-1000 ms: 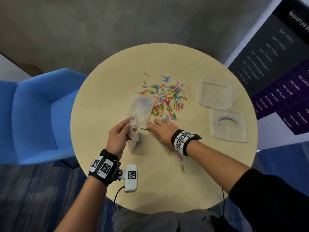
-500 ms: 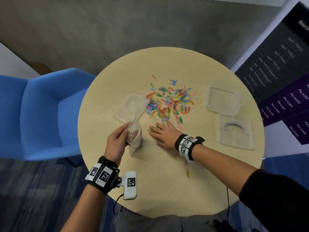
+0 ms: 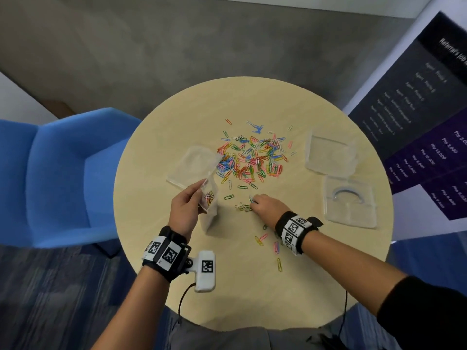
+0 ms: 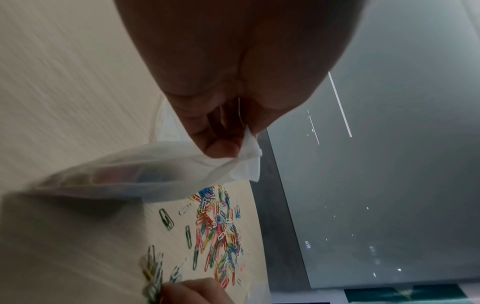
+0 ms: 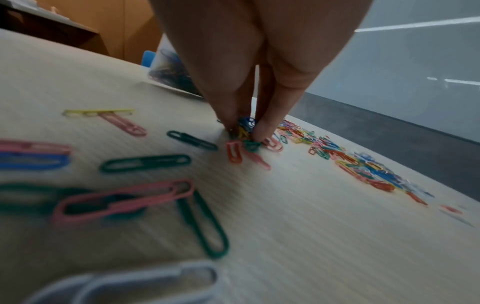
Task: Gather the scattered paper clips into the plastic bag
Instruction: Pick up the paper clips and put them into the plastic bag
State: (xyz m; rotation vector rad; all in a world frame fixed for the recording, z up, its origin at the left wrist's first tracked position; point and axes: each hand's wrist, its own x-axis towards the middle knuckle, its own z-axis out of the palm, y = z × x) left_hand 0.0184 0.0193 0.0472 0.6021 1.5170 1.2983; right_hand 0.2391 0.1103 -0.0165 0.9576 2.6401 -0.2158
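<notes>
Blue armchair (image 3: 60,173) beside round table (image 3: 316,286), grey floor (image 3: 177,46).

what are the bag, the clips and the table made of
Bag: thin clear plastic film, slightly frosted; the clips inside show through and it crumples.
Clips: bent wire with a glossy coloured coating, probably vinyl over metal.
Table: pale wood-grain top, matte, likely laminate.

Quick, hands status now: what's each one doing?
Left hand: closed, pinching the plastic bag by its top edge.
Right hand: closed, fingertips pinching a small bunch of paper clips on the table.
</notes>
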